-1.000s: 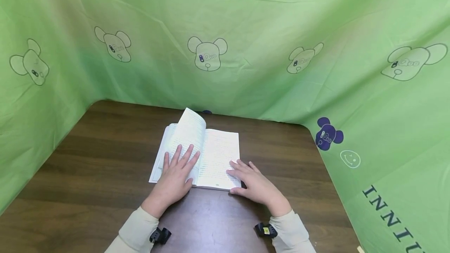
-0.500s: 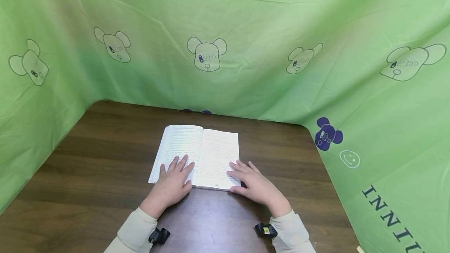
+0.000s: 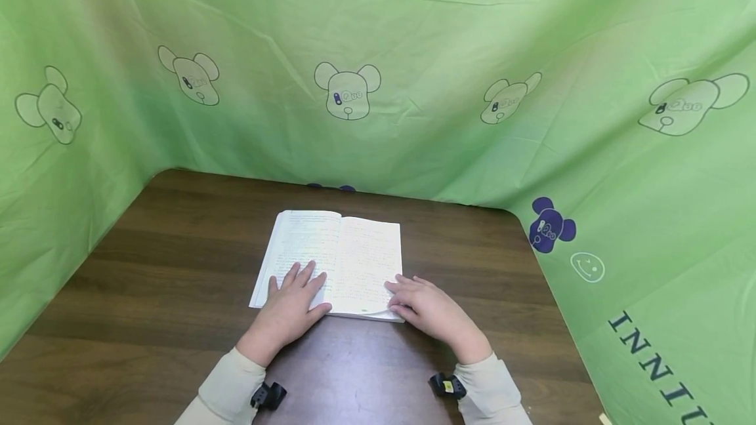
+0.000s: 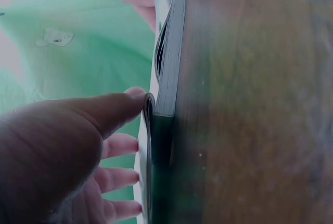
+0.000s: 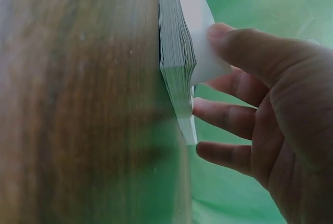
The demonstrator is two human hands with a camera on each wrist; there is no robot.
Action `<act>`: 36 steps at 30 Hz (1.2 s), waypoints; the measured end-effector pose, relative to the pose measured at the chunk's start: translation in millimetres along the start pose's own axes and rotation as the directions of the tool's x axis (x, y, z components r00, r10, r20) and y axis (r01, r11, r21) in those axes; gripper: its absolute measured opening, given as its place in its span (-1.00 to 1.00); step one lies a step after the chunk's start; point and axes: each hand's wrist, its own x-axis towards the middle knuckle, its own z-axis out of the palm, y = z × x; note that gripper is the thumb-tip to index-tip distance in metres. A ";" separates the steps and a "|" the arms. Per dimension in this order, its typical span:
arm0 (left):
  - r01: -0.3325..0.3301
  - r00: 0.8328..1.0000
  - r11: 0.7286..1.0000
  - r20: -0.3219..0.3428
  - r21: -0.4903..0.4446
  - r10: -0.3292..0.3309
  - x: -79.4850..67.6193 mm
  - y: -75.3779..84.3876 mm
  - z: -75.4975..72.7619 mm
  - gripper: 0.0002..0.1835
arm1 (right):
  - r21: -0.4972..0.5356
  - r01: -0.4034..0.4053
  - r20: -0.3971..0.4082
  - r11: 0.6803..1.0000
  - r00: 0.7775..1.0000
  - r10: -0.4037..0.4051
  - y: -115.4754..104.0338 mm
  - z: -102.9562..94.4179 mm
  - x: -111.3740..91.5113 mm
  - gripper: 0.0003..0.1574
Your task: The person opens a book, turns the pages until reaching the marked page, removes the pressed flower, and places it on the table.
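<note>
Head, book (image 3: pixel 369 254): lies open on the table (image 3: pixel 147 261).
Head, left hand (image 3: pixel 286 313): fingers spread wide over the left page (image 3: pixel 304 238).
Left wrist, thumb (image 4: pixel 112 109): tip at the book's edge, near the spine.
Right wrist, right hand (image 5: pixel 294 99): thumb and forefinger pinch a lifted page (image 5: pixel 200 31).

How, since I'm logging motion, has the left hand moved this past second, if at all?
Yes, slightly: in the head view the left hand has drawn back toward the near side, away from the table's far edge.
</note>
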 end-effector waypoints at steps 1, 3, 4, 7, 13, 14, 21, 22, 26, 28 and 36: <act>-0.005 1.000 1.000 -0.005 -0.002 0.005 0.8 0.5 0.2 -0.35 | -0.003 -0.002 -0.003 1.000 1.000 0.002 -0.2 0.0 0.3 -0.90; -0.024 1.000 1.000 -0.014 -0.002 0.024 2.2 2.1 0.0 -0.38 | -0.010 -0.004 -0.013 1.000 1.000 0.004 -0.7 0.4 0.9 -0.92; -0.039 0.999 0.999 -0.019 -0.007 0.039 2.5 3.1 -0.3 -0.40 | -0.014 -0.003 -0.021 1.000 1.000 0.003 -0.9 0.7 1.2 -0.93; -0.089 0.996 0.996 -0.024 -0.011 0.089 2.4 5.6 -0.3 -0.49 | -0.021 -0.002 -0.044 1.000 0.999 0.001 -1.0 1.8 1.2 -0.93; -0.121 0.993 0.993 -0.002 -0.014 0.121 -0.2 9.3 3.7 -0.66 | -0.049 0.017 -0.093 0.999 0.995 -0.022 0.7 4.4 0.3 -0.88; -0.117 0.993 0.993 0.000 -0.016 0.117 -0.6 9.8 4.4 -0.68 | -0.059 0.022 -0.107 0.998 0.994 -0.028 0.5 4.3 0.4 -0.86; -0.083 0.997 0.996 -0.008 -0.016 0.083 -1.1 15.4 6.6 -0.61 | -0.105 0.012 -0.228 0.994 0.973 -0.036 -0.9 1.6 3.5 -0.87; -0.079 0.997 0.997 -0.015 -0.009 0.079 -0.9 16.2 7.0 -0.59 | -0.112 0.013 -0.244 0.994 0.969 -0.040 -0.8 1.4 3.8 -0.87; -0.059 0.997 0.998 -0.058 0.006 0.060 0.2 18.3 9.7 -0.64 | -0.139 0.003 -0.318 0.990 0.947 -0.048 0.4 1.0 4.5 -0.79; -0.051 0.995 0.999 -0.081 0.004 0.051 0.7 18.9 11.3 -0.70 | -0.139 -0.012 -0.368 0.990 0.929 -0.041 1.4 0.7 4.3 -0.72; -0.028 0.989 0.999 -0.142 0.027 0.031 2.6 19.9 15.1 -0.74 | -0.063 -0.121 -0.468 0.991 0.880 0.077 3.5 -0.6 3.3 -0.53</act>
